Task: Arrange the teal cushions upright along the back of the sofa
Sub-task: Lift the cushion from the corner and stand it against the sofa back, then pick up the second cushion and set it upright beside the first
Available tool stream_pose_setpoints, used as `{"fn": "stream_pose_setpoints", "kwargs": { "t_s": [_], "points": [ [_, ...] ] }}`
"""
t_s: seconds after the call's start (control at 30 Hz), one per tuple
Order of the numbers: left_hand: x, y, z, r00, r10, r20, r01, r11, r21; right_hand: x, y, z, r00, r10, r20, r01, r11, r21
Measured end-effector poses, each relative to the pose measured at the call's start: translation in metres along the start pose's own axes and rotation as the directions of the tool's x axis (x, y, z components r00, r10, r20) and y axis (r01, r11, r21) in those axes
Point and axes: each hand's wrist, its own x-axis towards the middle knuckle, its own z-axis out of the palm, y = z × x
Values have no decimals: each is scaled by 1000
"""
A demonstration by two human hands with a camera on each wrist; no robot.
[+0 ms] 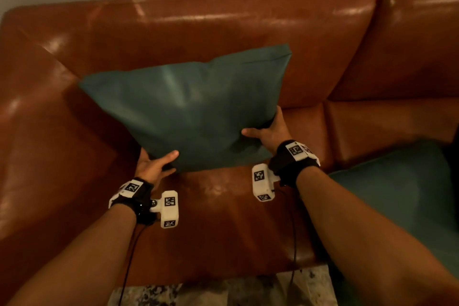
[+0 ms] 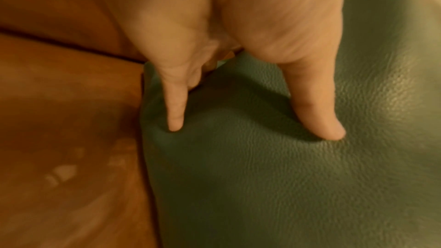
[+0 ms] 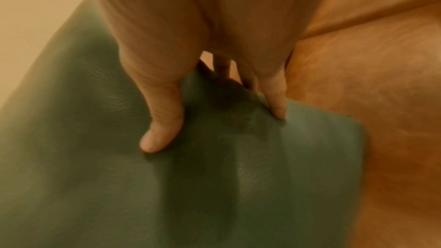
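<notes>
Both hands [image 1: 154, 165] [image 1: 269, 131] around teal cushion [image 1: 193, 107]

Left hand [image 1: 154, 165], right hand [image 1: 269, 133] gripping.

I am standing before the sofa [image 1: 223, 218], my arms reaching over its seat. The cushion [image 1: 188, 107] I am holding is sitting between me and the backrest, tilted, its upper edge lying toward the backrest and its lower edge nearest me. My left hand [image 1: 155, 164] is gripping its near left corner, my right hand [image 1: 269, 131] its near right corner, thumbs lying on the face turned toward me. A second cushion [image 1: 402, 196] is lying on the seat to my right, partly behind my right forearm
</notes>
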Motion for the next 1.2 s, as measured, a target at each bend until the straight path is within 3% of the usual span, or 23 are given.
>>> {"fn": "stream_pose_setpoints", "kwargs": {
  "t_s": [0.2,0.27,0.3,0.33,0.4,0.47,0.53,0.63,0.73,0.83,0.93,1.0,1.1,1.2],
  "points": [
    [15,4,0,1000,-18,2,18,999,31,8,9,-8,997,35,63,-33,999,-37],
    [13,3,0,1000,-16,-16,17,999,48,3,23,-28,982,100,160,-46,951,-307],
    [11,3,1,1000,-15,-28,16,998,57,-2,31,-41,961,206,184,-75,836,-544],
    [8,2,2,999,-13,-40,16,998,66,-9,44,-57,931,333,147,-118,657,-745],
    [2,0,3,998,-6,-66,11,997,74,-20,71,-92,855,518,-1,-214,351,-911],
    [-7,-3,7,996,7,-88,0,997,75,-32,93,-118,817,576,-27,-155,174,-972],
    [-23,-8,17,994,21,-109,-14,998,67,-40,102,-135,835,550,-23,-85,88,-993],
    [-52,-22,40,991,-1,-133,10,998,66,-45,94,-151,896,444,9,-48,117,-992],
    [-89,-33,81,984,-101,-146,112,991,69,-58,73,-171,959,270,86,32,197,-980],
    [-137,-39,141,989,-146,-4,145,975,168,-75,39,-203,992,76,100,71,315,-947],
    [-183,-42,191,962,-139,234,52,937,346,-91,-14,-240,979,-182,86,171,527,-833],
    [-206,-42,207,920,-153,360,-28,892,451,-102,-50,-263,959,-283,22,212,660,-721],
    [-225,-42,212,841,-187,508,-163,807,567,-110,-86,-297,941,-328,-79,240,816,-526],
    [-235,-30,213,782,-162,602,-289,761,580,-119,-113,-317,928,-337,-160,273,905,-326]
  ]
}}
